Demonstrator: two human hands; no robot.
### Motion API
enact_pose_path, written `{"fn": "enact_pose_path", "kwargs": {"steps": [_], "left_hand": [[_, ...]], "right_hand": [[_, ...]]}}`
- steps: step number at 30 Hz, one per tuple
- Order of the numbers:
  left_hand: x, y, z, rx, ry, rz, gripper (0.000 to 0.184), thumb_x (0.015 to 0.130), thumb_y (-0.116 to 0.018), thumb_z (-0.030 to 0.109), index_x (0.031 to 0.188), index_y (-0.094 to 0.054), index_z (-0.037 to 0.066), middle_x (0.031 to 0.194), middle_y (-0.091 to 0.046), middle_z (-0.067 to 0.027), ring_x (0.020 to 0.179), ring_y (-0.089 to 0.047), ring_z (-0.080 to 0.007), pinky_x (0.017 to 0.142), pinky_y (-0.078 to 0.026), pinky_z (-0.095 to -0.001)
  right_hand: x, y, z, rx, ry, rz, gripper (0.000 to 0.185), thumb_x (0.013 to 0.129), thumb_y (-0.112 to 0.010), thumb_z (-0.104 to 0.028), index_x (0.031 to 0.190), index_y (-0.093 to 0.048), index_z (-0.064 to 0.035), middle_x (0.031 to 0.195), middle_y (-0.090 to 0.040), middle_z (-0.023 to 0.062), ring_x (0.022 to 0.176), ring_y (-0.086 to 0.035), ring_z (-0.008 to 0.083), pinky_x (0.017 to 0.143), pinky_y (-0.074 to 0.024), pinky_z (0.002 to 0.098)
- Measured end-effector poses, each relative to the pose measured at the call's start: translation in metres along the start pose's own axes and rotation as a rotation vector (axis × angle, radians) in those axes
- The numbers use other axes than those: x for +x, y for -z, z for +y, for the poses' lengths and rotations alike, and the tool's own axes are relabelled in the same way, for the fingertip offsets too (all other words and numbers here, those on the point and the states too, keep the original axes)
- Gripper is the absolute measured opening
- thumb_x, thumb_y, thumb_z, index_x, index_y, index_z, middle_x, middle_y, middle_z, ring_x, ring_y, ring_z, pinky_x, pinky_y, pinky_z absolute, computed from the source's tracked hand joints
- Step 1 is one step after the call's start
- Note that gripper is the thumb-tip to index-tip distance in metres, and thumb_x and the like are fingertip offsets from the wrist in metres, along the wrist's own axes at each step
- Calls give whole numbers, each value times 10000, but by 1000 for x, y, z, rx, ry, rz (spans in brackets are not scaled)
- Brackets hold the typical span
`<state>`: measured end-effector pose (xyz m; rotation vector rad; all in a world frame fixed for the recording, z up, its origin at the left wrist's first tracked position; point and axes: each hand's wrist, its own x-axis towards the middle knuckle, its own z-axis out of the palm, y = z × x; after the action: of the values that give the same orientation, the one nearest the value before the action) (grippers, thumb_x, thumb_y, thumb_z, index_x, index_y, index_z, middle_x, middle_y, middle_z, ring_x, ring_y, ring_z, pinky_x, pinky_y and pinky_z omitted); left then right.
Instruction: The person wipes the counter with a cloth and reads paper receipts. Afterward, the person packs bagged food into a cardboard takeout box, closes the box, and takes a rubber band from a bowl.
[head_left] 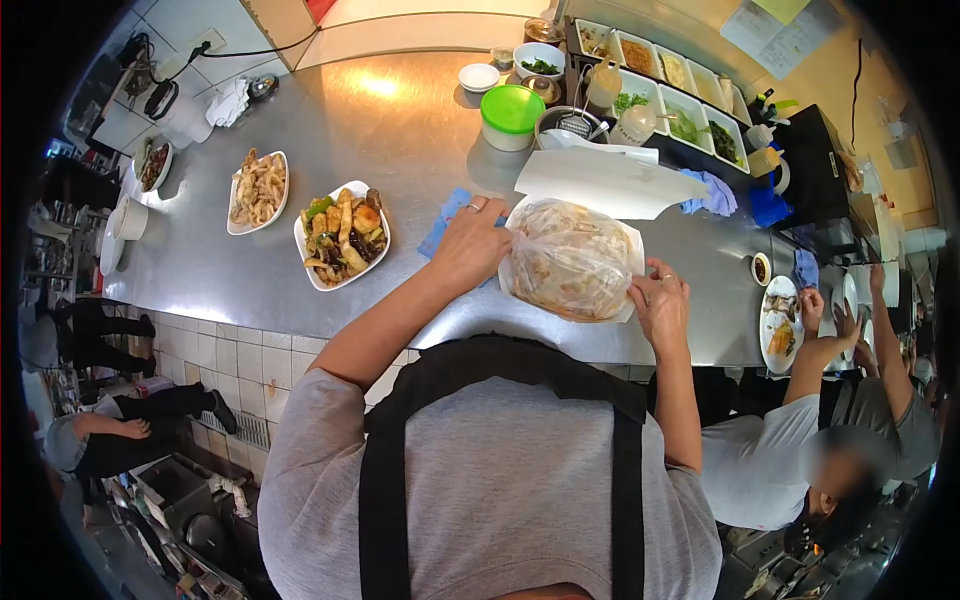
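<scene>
In front of me on the steel counter, a clear plastic bag (570,262) full of pale brownish food sits in a white paper takeout box (633,240). The box's lid (600,183) is folded open on the far side. My left hand (476,240) is closed on the bag's left edge, fingertips partly hidden against the box rim. At the lower right corner, my right hand (662,303) pinches the bag's edge. A blue cloth (445,222) lies beside my left hand.
Left on the counter (420,120) are a dish of stir-fried food (345,238) and a dish of pale fried pieces (258,193). A green-lidded tub (510,115) and topping trays (682,110) stand behind. Co-workers (790,450) handle plates (781,325) at right.
</scene>
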<state>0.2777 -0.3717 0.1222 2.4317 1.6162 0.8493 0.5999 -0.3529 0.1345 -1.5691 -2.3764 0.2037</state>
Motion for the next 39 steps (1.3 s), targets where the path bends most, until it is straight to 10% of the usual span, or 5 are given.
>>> {"fn": "enact_pose_path", "kwargs": {"steps": [16, 22, 27, 32, 39], "left_hand": [[-12, -6, 13, -546, 608, 5, 203, 808, -597, 117, 987, -603, 21, 926, -606, -162, 903, -607, -356, 761, -483, -442], [-24, -21, 12, -544, 535, 5, 296, 832, -568, 165, 1050, -586, -35, 808, -611, -188, 805, -621, -342, 740, -484, -403], [-81, 9, 2, -1706, 1071, 413, 229, 911, -530, 194, 1087, -515, 49, 872, -587, -119, 786, -651, -284, 683, -547, -371], [-142, 15, -20, -1624, 1170, 1057, 316, 918, -477, 102, 1220, -418, 34, 1000, -585, -156, 895, -641, -289, 805, -537, -420], [-119, 10, -65, -1559, 1150, 1031, 432, 899, -522, 145, 1305, -441, 20, 1185, -541, -122, 1078, -565, -242, 908, -457, -374]], "right_hand": [[2, -13, 5, 373, -278, -39, 187, 781, -662, -63, 956, -655, 2, 981, -588, 172, 823, -613, 289, 710, -499, 382], [-4, -10, 5, 94, 44, -4, 169, 838, -597, -94, 950, -668, 12, 1134, -585, 228, 944, -616, 368, 776, -504, 402], [-3, -24, 19, 296, -55, 104, 115, 828, -622, -52, 909, -673, 13, 1030, -630, 188, 824, -638, 257, 699, -511, 332], [2, -51, 56, 591, -324, 25, 249, 839, -615, -38, 1087, -604, -26, 950, -623, 83, 752, -601, 112, 604, -496, 259], [10, -40, 32, 1169, -590, -249, 388, 852, -491, -45, 1239, -517, -45, 932, -625, 32, 669, -585, 86, 529, -500, 231]]}}
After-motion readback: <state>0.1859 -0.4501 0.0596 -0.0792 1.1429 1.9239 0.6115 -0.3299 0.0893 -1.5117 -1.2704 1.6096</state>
